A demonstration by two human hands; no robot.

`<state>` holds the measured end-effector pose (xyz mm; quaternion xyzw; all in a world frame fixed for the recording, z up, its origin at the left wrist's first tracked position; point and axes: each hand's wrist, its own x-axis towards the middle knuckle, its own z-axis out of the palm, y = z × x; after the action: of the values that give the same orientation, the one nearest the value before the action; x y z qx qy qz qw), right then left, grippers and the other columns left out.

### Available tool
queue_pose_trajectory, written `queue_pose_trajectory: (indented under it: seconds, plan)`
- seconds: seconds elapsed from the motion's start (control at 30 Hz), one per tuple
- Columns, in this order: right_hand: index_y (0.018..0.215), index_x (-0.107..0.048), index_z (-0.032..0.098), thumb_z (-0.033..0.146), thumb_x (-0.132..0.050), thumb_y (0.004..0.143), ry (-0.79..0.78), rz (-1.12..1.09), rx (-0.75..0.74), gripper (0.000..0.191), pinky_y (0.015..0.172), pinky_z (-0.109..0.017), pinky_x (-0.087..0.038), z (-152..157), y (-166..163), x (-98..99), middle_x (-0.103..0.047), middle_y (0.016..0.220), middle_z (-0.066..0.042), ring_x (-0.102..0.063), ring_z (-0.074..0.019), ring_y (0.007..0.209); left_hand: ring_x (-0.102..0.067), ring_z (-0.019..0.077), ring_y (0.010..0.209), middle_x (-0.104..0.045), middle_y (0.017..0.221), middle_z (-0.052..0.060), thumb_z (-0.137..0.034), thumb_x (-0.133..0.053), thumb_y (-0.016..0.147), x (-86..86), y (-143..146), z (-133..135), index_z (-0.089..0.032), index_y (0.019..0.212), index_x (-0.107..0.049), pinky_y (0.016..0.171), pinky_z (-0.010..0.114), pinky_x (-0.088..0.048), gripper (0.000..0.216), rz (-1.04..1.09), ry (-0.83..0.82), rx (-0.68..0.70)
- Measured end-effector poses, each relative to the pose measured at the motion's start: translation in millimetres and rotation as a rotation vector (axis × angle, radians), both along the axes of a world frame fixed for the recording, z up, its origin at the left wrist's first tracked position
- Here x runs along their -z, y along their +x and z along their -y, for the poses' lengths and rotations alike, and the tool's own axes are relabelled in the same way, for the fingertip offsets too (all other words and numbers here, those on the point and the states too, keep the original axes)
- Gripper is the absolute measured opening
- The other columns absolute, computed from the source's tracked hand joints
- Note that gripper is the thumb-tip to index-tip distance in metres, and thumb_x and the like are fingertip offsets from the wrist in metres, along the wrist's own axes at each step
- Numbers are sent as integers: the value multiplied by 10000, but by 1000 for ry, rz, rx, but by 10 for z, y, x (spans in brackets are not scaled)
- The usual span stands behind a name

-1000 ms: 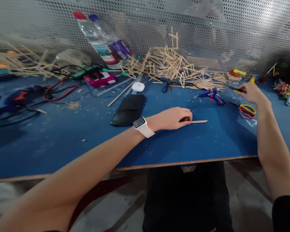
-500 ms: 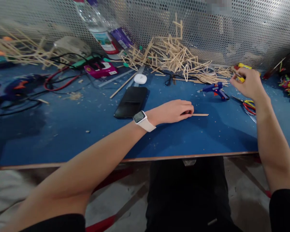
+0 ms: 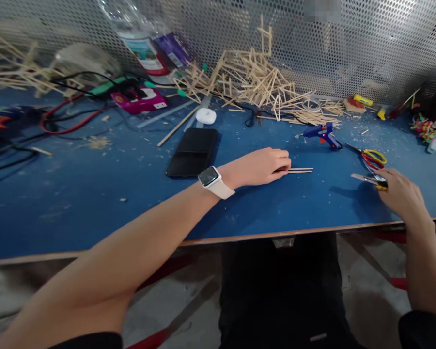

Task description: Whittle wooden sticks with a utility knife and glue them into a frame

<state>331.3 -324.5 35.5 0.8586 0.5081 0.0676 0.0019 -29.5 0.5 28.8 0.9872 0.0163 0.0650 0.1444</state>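
Observation:
My left hand (image 3: 269, 166), with a watch on its wrist, rests on the blue table, fingers curled over two thin wooden sticks (image 3: 301, 170). Their ends stick out side by side to the right; the rest is hidden under the hand. On the right, near the table's front edge, my right hand (image 3: 403, 196) is wrapped around a utility knife (image 3: 368, 180) with its blade extended to the left. Just beyond that hand lie red-and-yellow handled pliers or scissors (image 3: 372, 157). A blue glue gun (image 3: 321, 133) lies between the hands, further back.
Behind, a heap of wooden sticks (image 3: 254, 80) leans against the perforated metal panel (image 3: 294, 34). A black phone (image 3: 193, 152) and white earbud case (image 3: 206, 116) lie left of my hand. Further left are a pink box (image 3: 140, 100), cables, and a bottle (image 3: 145, 53).
My right hand has come from the back right toward the front edge with the utility knife, whose blade now shows. The left hand stays put; the two stick ends now show slightly apart.

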Motion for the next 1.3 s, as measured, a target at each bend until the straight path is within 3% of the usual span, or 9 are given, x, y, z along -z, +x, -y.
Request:
queue_pose_trajectory:
  seconds: [0.13,0.3,0.43,0.57,0.77,0.87,1.03,1.13,1.3]
  plan:
    - [1663,-811,193,179,-628,1090,101,-59,-15,602,1139,-664,-751,412,-34,178,-801,1762,-140,-862,-500,1474,-714,260,964,-828,1174,128,-279,-553,1252,11,23,-7,-200,1090,-775,925,406,-494,285,8,34,3]
    - [1592,-844,264,70,-649,1008,153,-118,-261,646,1117,-544,-790,719,-449,259,-849,1698,-86,-883,-405,1484,-726,256,967,-828,1144,119,-288,-574,1238,24,47,-41,-211,1077,-779,916,393,-508,271,34,35,12]
    - [1591,-832,255,232,-737,1185,262,-76,-405,417,947,-520,-804,937,-783,385,-892,1602,-121,-962,-376,1232,-728,259,970,-824,1143,126,-280,-591,1217,28,60,-58,-206,1058,-779,902,390,-508,257,30,28,17]
    - [1452,-878,312,76,-692,1174,414,-66,-522,410,936,-493,-774,1103,-877,440,-962,1349,-92,-961,-326,1101,-730,264,981,-819,1162,132,-310,-574,1227,47,68,-75,-206,1061,-787,903,393,-508,289,17,0,5]
    - [1284,-893,294,152,-801,1139,732,33,-349,222,923,-430,-726,813,-746,154,-949,1185,-91,-921,-294,988,-723,264,978,-804,1181,141,-348,-551,1228,61,70,-111,-204,1074,-771,888,394,-510,304,-11,-24,5]
    - [1231,-881,265,225,-781,1088,623,-9,-132,179,770,-400,-637,396,-365,30,-912,974,-64,-821,-267,753,-727,259,970,-805,1192,141,-363,-555,1227,53,71,-110,-206,1087,-774,869,388,-506,304,-21,-23,-7]
    - [1356,-878,267,41,-720,914,266,-71,-161,521,912,-438,-679,-55,126,111,-979,1284,-100,-936,-375,1110,-724,251,942,-805,1204,146,-358,-552,1226,34,67,-89,-200,1086,-776,851,388,-506,308,-34,-28,-11]
    - [1492,-874,280,-21,-645,914,166,-113,-346,691,964,-425,-699,90,76,141,-952,1463,-88,-933,-357,1292,-717,245,921,-807,1217,153,-359,-556,1226,16,69,-75,-196,1087,-776,834,392,-506,307,-44,-33,-16]
    - [1472,-891,331,11,-604,976,76,-279,-512,657,989,-418,-722,872,104,-84,-957,1406,-51,-948,-307,1223,-711,246,917,-801,1190,144,-332,-557,1213,-6,84,-56,-199,1079,-774,830,395,-501,288,-50,-35,-28]
